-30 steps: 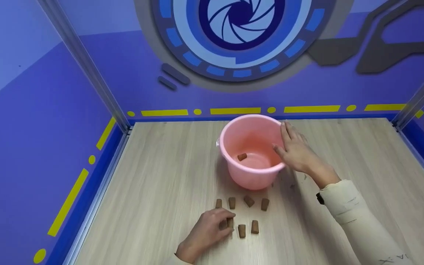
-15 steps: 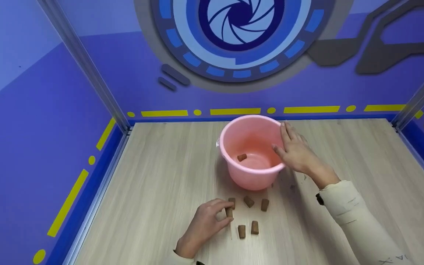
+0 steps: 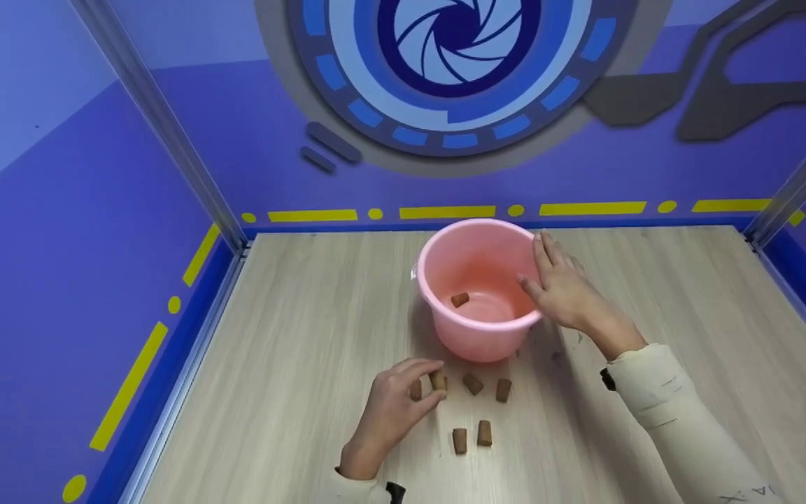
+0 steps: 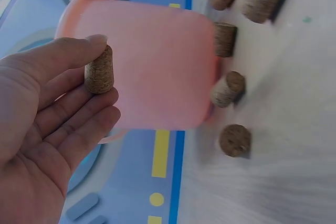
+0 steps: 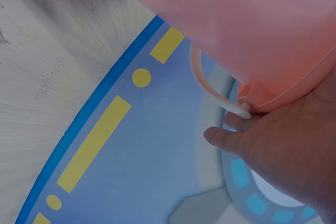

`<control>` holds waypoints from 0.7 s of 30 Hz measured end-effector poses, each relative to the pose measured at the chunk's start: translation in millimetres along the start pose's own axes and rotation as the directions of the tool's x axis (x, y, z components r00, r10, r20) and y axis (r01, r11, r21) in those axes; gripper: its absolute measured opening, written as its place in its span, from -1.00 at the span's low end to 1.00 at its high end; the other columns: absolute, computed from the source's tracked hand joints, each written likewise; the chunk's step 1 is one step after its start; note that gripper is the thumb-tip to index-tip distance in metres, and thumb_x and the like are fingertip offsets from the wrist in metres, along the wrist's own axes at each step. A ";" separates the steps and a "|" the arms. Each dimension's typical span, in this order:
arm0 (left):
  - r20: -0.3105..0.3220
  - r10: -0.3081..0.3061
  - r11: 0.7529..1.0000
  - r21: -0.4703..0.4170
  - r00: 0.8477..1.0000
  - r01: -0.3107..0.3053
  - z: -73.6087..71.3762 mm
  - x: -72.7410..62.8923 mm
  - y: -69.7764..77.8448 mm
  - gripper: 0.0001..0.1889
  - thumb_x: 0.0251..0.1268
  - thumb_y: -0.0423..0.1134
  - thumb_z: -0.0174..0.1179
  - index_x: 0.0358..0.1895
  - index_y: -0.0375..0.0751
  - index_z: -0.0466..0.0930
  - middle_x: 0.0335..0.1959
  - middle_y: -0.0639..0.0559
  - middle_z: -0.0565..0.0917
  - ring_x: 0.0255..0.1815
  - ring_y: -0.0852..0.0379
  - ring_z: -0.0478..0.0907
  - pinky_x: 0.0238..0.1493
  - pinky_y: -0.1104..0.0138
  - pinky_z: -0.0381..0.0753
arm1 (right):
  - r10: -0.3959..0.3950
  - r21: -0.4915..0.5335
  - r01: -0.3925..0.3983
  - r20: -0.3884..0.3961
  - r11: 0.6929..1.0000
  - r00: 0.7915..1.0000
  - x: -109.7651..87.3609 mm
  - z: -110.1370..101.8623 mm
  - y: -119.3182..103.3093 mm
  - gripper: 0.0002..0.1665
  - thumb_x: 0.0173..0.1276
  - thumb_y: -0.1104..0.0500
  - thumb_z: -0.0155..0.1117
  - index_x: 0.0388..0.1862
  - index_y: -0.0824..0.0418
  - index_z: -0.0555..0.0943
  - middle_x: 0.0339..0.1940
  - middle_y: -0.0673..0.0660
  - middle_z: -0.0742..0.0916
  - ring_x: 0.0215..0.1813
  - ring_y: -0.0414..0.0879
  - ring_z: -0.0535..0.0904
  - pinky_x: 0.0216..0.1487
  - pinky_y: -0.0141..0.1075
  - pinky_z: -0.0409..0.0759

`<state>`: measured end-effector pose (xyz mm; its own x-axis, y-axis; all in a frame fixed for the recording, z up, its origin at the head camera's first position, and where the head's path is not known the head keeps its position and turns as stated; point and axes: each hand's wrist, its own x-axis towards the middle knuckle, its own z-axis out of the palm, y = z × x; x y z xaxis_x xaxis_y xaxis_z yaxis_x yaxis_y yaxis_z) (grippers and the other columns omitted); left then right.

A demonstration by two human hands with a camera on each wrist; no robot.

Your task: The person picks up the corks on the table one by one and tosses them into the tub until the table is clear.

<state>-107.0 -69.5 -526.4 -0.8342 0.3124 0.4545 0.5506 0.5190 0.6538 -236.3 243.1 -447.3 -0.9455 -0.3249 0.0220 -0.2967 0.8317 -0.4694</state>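
Pinched between the thumb and fingertips of my left hand (image 3: pixel 392 402) is a brown cork (image 4: pixel 100 72), raised above the table just in front of the pink bucket (image 3: pixel 483 343). My right hand (image 3: pixel 567 294) holds the bucket's right rim, thumb over the inner side and fingers along the outside. In the right wrist view, its fingers lie beside the joint of the bucket's handle (image 5: pixel 210 90). One cork (image 3: pixel 460 299) lies on the bucket floor. Several more corks stand or lie on the table, including a tilted cork (image 3: pixel 473 383); another cork (image 3: pixel 415 390) is partly hidden behind my left fingers.
The pale wood-grain table (image 3: pixel 291 336) runs back to a blue-purple printed wall (image 3: pixel 347 185) close behind the bucket. A similar side wall (image 3: pixel 81 280) stands at the left. Two corks sit nearer the front, including a cork (image 3: pixel 485 432) right of my left hand.
My left hand has moved up and forward towards the bucket with the cork between its fingers, uncovering a cork on the left. The right hand and the bucket have stayed still.
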 end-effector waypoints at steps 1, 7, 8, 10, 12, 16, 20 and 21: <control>-0.011 0.007 1.000 -0.003 1.000 -0.007 -0.4 1.2 0.9 -0.59 0.15 -0.38 0.60 0.11 -0.21 0.79 0.01 0.03 0.80 0.04 0.13 0.74 0.06 0.26 0.73 | 0.001 -0.001 -0.001 0.002 1.000 1.000 -0.1 0.0 -0.1 0.00 0.74 -0.14 -0.10 0.70 0.50 -0.25 0.73 0.48 -0.15 0.70 0.46 -0.23 0.63 0.32 -0.23; -0.063 0.048 0.999 -0.006 0.997 -0.048 -1.4 6.7 3.0 -0.56 0.11 -0.35 0.63 0.11 -0.21 0.79 0.01 0.03 0.80 0.05 0.11 0.75 0.07 0.25 0.73 | 0.000 0.006 0.000 0.003 1.000 1.000 0.3 0.6 0.5 0.00 0.74 -0.13 -0.09 0.70 0.49 -0.26 0.73 0.48 -0.15 0.71 0.45 -0.25 0.64 0.32 -0.24; -0.071 0.054 0.999 -0.006 0.996 -0.054 -1.5 7.7 3.2 -0.55 0.10 -0.36 0.63 0.11 -0.21 0.79 0.01 0.03 0.80 0.06 0.11 0.75 0.08 0.25 0.73 | -0.002 0.008 0.002 0.001 1.000 1.000 0.6 0.8 0.6 0.00 0.74 -0.11 -0.08 0.70 0.50 -0.26 0.73 0.49 -0.14 0.71 0.45 -0.25 0.64 0.32 -0.24; -0.086 0.060 0.998 -0.005 0.995 -0.060 -1.6 9.5 3.7 -0.55 0.08 -0.37 0.64 0.10 -0.20 0.79 0.01 0.03 0.80 0.05 0.11 0.75 0.07 0.25 0.73 | -0.004 0.013 0.004 0.001 1.000 1.000 0.9 1.0 0.9 -0.01 0.73 -0.09 -0.06 0.70 0.50 -0.26 0.73 0.50 -0.13 0.71 0.45 -0.24 0.63 0.33 -0.24; -0.097 0.064 0.998 -0.013 0.993 -0.065 -2.4 11.6 5.2 -0.55 0.09 -0.39 0.63 0.10 -0.21 0.79 0.02 0.03 0.80 0.06 0.11 0.75 0.07 0.26 0.73 | -0.006 0.013 0.006 -0.002 1.000 1.000 0.8 1.3 1.1 -0.01 0.73 -0.08 -0.06 0.69 0.51 -0.25 0.72 0.51 -0.13 0.70 0.45 -0.24 0.63 0.33 -0.23; -0.116 0.053 0.997 -0.043 0.992 -0.058 -4.9 16.2 9.7 -0.57 0.13 -0.37 0.62 0.11 -0.20 0.79 0.03 0.03 0.80 0.07 0.11 0.74 -0.11 0.38 0.75 | -0.006 0.011 0.007 -0.002 1.000 1.000 0.6 1.7 1.6 0.00 0.73 -0.10 -0.08 0.69 0.52 -0.26 0.72 0.51 -0.13 0.70 0.46 -0.24 0.63 0.33 -0.23; -0.157 0.059 0.997 -0.042 0.986 -0.066 -8.0 21.6 12.8 -0.58 0.13 -0.38 0.61 0.10 -0.23 0.79 0.01 0.01 0.80 0.05 0.10 0.75 -0.09 0.38 0.75 | -0.008 0.011 0.008 -0.001 1.000 1.000 0.6 1.6 1.6 0.00 0.74 -0.11 -0.08 0.69 0.51 -0.27 0.72 0.51 -0.14 0.71 0.45 -0.25 0.63 0.32 -0.24; -0.171 0.062 0.997 -0.037 0.983 -0.070 -8.9 23.1 13.4 -0.58 0.13 -0.38 0.61 0.09 -0.24 0.79 0.01 0.00 0.80 0.05 0.09 0.75 -0.04 0.35 0.75 | -0.008 0.012 0.008 -0.001 1.000 1.000 0.6 1.6 1.6 0.00 0.74 -0.10 -0.08 0.69 0.51 -0.27 0.72 0.50 -0.14 0.71 0.45 -0.25 0.64 0.32 -0.24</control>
<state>-118.6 -62.4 -501.7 -0.7804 0.2035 0.5912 0.6082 0.4663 0.6424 -237.2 243.5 -449.4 -0.9432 -0.3310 0.0267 -0.3026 0.8235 -0.4800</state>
